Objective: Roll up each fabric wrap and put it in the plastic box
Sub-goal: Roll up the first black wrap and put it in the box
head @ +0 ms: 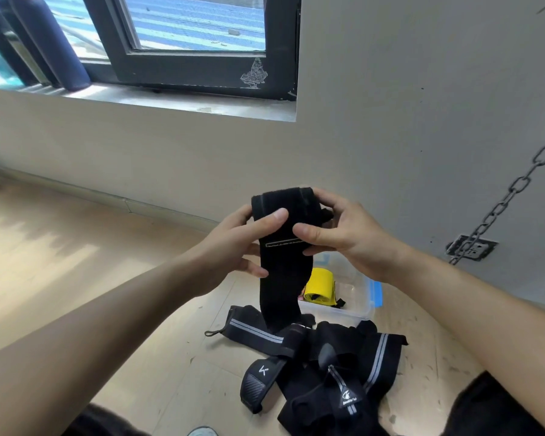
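A black fabric wrap point(280, 272) is held up in front of me, its top partly rolled and its tail hanging down to the floor. My left hand point(243, 243) grips the left side of the roll, thumb across the front. My right hand point(343, 234) grips the right side, thumb on the front. Behind the hanging tail a clear plastic box point(356, 306) stands on the floor with a yellow rolled wrap point(320, 286) inside. Several more black wraps with grey stripes point(324, 357) lie in a heap on the floor in front of the box.
The wooden floor point(76, 262) meets a beige wall point(390, 121) just behind the box. A metal chain point(510, 196) hangs along the wall at right by a socket point(472, 248). A window point(186, 42) sits up left. My knees show at the bottom edge.
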The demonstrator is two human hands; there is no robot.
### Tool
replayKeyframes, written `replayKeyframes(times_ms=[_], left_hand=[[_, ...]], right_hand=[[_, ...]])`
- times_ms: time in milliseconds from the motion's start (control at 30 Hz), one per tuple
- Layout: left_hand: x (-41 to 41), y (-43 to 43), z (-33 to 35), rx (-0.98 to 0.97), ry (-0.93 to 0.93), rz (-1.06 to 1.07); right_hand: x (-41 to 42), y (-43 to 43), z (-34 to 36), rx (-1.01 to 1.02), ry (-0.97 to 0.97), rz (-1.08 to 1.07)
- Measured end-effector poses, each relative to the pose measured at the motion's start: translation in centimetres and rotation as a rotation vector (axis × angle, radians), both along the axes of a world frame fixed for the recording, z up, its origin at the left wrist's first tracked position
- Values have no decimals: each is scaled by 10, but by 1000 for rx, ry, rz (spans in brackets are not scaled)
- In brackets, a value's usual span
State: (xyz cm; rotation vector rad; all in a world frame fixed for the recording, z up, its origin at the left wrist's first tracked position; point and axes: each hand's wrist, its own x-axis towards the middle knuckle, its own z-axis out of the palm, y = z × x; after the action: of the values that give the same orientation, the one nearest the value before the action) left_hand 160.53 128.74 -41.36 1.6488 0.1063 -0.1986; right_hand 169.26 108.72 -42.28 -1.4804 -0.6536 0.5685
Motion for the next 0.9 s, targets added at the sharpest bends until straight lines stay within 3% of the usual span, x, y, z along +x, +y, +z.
replayKeyframes(times_ms=[600,900], left_hand=[[4,1,-4,-91,-131,84],[3,3,2,-49,-57,-17]], right_hand=[[3,-3,9,-172,74,76],[2,-3,7,18,107,-20]])
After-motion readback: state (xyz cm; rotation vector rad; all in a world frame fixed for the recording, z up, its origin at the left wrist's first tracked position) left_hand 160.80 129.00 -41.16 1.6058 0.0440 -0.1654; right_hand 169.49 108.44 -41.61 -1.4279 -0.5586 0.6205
